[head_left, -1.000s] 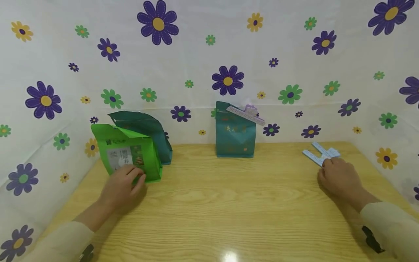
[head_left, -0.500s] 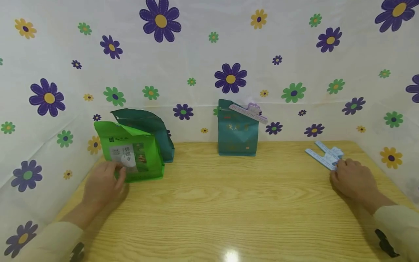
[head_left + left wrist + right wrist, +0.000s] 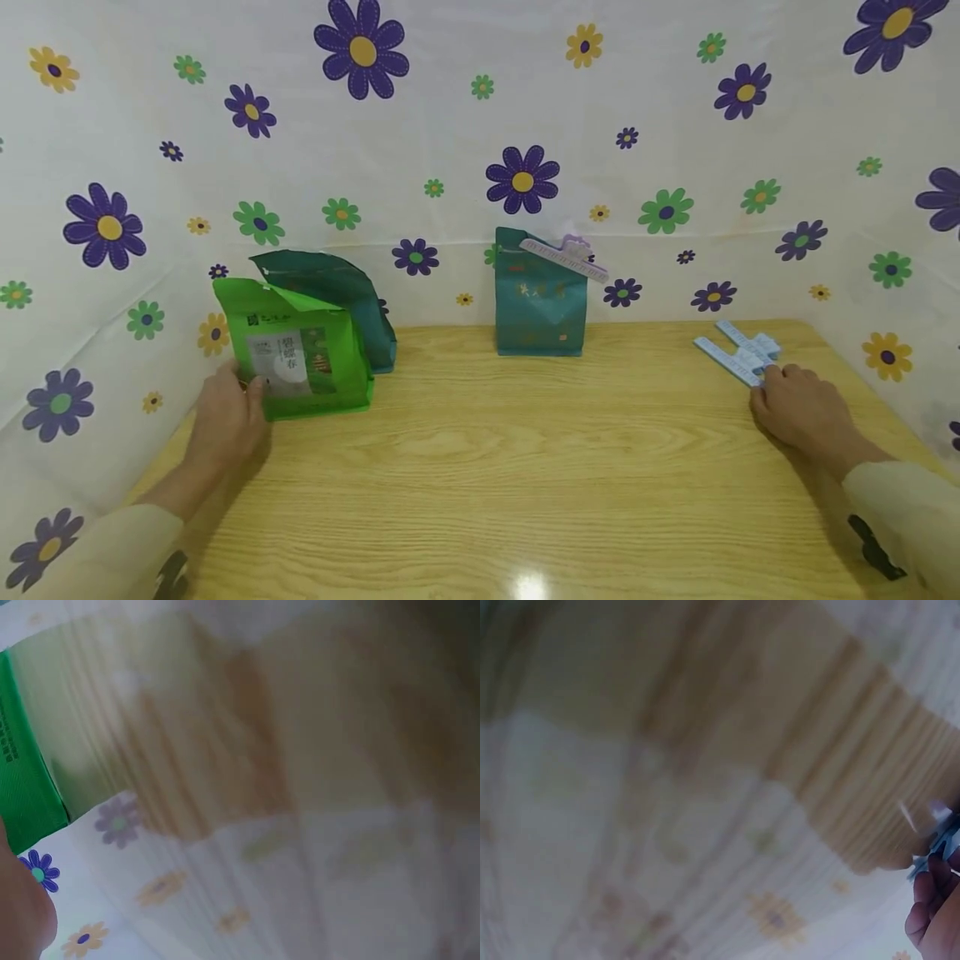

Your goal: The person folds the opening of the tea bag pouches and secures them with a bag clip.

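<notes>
A bright green tea pouch (image 3: 315,392) stands at the left of the table, its top flap folded over. At its lower left edge my left hand (image 3: 225,417) holds on, thumb in front and fingers partly hidden at the side. Behind it leans a dark teal pouch (image 3: 352,292). On the right, two light blue bag clips (image 3: 723,358) lie side by side on the table. My right hand (image 3: 806,412) has its fingertips curled at the right end of the nearer clip; in the right wrist view its curled fingers (image 3: 922,889) meet blue plastic (image 3: 945,832).
A teal pouch (image 3: 536,325) stands at the back middle, with a pale purple clip (image 3: 566,258) slanted across its top corner. The wood-grain table (image 3: 487,483) ends against a white cloth backdrop (image 3: 442,125) printed with flowers.
My left hand has moved left from the pouch's front to its lower left edge. My right hand has shifted right along the nearer clip. The pouches stand as before.
</notes>
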`<state>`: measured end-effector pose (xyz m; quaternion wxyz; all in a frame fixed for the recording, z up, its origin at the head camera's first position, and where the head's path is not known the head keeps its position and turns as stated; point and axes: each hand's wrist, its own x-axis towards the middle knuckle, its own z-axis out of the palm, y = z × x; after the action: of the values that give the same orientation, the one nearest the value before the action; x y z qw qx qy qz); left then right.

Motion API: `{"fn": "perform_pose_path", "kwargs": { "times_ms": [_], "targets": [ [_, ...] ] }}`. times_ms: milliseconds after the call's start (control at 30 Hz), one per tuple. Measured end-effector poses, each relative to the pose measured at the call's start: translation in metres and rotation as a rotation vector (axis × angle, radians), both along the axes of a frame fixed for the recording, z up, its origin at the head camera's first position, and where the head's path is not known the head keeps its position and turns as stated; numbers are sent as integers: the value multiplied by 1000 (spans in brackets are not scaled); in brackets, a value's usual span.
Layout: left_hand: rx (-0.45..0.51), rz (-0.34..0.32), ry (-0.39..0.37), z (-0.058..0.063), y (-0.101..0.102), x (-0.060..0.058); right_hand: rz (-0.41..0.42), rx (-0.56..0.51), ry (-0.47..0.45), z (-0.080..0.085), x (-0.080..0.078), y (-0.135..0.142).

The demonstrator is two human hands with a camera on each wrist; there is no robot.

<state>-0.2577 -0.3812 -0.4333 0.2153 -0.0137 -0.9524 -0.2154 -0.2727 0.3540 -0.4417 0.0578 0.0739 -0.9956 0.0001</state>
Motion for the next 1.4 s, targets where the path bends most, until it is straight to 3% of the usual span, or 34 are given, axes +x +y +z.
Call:
{"fn": "perform_pose_path", "kwargs": {
  "times_ms": [167, 533, 867, 1100, 1267, 1400],
  "targets": [
    [105, 37, -67, 1, 1, 1, -16, -17, -16, -2, -3, -1],
    [3, 3, 21, 3, 5, 0, -12, 11, 18, 0, -2, 0],
    [-36, -4, 30, 2, 9, -1, -2, -5, 157, 5, 0, -3],
    [-23, -24, -21, 3, 11, 2, 41, -50, 245, 9, -1, -15],
    [-14, -48, -40, 2, 15, 3, 44, -68, 248, 9, -1, -22],
    [-31, -72, 20, 2, 21, -1, 42, -77, 245, 8, -2, -26]
  ]
}}
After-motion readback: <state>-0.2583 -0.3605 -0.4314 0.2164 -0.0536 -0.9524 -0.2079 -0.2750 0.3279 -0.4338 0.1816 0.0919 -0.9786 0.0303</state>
